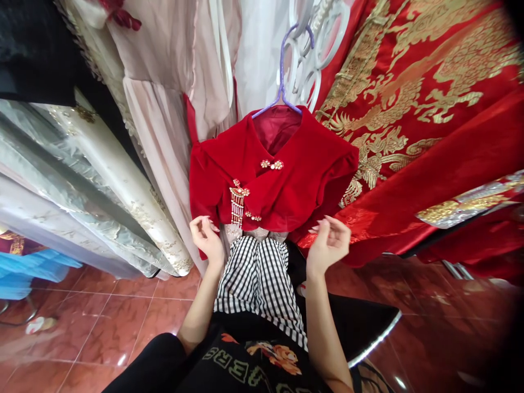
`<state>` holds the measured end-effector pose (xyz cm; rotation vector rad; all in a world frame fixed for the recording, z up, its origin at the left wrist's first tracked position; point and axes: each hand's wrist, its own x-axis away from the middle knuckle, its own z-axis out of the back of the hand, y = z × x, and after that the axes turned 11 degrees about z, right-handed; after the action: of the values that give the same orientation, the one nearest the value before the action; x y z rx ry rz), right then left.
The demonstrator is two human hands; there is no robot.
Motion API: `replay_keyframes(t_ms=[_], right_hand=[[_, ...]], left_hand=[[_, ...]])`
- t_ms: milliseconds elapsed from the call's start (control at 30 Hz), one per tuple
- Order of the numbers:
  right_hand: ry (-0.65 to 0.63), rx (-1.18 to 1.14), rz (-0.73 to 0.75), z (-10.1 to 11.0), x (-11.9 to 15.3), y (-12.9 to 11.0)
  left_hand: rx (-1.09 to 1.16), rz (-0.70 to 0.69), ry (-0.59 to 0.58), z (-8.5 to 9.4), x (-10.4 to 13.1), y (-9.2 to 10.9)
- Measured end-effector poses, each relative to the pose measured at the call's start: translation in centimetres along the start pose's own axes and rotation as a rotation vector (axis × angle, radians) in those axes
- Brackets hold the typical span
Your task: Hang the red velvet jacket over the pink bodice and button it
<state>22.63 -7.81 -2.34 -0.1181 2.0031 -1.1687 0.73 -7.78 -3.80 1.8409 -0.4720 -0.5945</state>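
Observation:
A red velvet jacket (282, 191) hangs in front of me on a purple hanger (281, 82). Its crossed front bears flower-shaped clasps (272, 164) and a beaded tassel (237, 204). By the lower end of the sleeve on the left is my left hand (208, 238), fingers loosely bent and apart, with nothing visible in them. On the other side, my right hand (328, 244) is beside the jacket's lower edge, its fingers half curled and spread; I see nothing held there. Whether the fingertips touch the velvet I cannot tell.
Pale dresses (159, 125) hang close on the left. A red garment with gold embroidery (409, 93) fills the right. White ring-shaped hangers (323, 43) are behind the purple hook. Below lie red floor tiles (98, 327) and a black-and-white checked cloth (257, 273).

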Motion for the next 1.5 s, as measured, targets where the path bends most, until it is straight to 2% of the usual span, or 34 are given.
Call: replay_keyframes(t_ms=[67, 133, 200, 300, 367, 400, 500, 633, 733, 933, 1033, 1133, 1233, 1333, 1400, 1500], right_hand=[[0.126, 0.038, 0.022, 0.3, -0.3, -0.1], [0.088, 0.048, 0.006, 0.3, -0.1, 0.1], [-0.063, 0.035, -0.052, 0.0, 0.7, 0.6], [-0.440, 0.009, -0.147, -0.9, 2.4, 1.7], [-0.678, -0.012, -0.175, -1.6, 3.5, 2.3], [-0.752, -0.029, -0.178, -1.9, 4.0, 2.6], [-0.834, -0.109, -0.176, -2.7, 5.1, 3.3], [-0.871, -0.156, -0.184, -3.1, 5.8, 3.5], [-0.858, -0.146, -0.169, -3.3, 5.8, 3.2], [-0.838, -0.112, -0.132, -3.6, 5.2, 2.4], [-0.836, -0.101, -0.132, -3.6, 5.1, 2.1], [-0.836, -0.108, -0.131, -3.5, 5.2, 1.8], [-0.829, -0.123, -0.141, -3.2, 5.1, 1.5], [-0.817, -0.104, -0.128, -2.7, 4.8, 1.2], [-0.820, -0.092, -0.114, -2.4, 4.6, 1.0], [-0.830, -0.093, -0.111, -2.1, 4.4, 0.7]], left_hand=[[0.013, -0.008, -0.006, 0.3, -0.2, 0.0], [-0.050, -0.007, -0.074, 0.4, 0.0, -0.4], [-0.193, -0.043, -0.244, 0.2, 0.4, -1.1], [-0.465, -0.175, -0.557, -0.3, 1.0, -2.3], [-0.613, -0.275, -0.655, -0.7, 1.3, -3.0], [-0.669, -0.313, -0.670, -0.9, 1.4, -3.3], [-0.732, -0.389, -0.678, -1.1, 1.4, -3.9], [-0.619, -0.416, -0.693, -0.9, 1.3, -4.1], [-0.502, -0.335, -0.687, -0.8, 1.3, -4.3], [-0.293, -0.018, -0.714, -1.3, 1.8, -4.3], [-0.285, 0.013, -0.692, -1.5, 2.1, -4.4], [-0.302, -0.025, -0.693, -1.5, 2.3, -4.3], [-0.331, -0.107, -0.654, -1.6, 2.3, -3.7], [-0.273, -0.109, -0.511, -2.4, 1.3, -2.2], [-0.190, -0.066, -0.440, -3.3, 0.0, -1.0], [-0.041, 0.094, -0.482, -5.0, -2.1, 0.4]])
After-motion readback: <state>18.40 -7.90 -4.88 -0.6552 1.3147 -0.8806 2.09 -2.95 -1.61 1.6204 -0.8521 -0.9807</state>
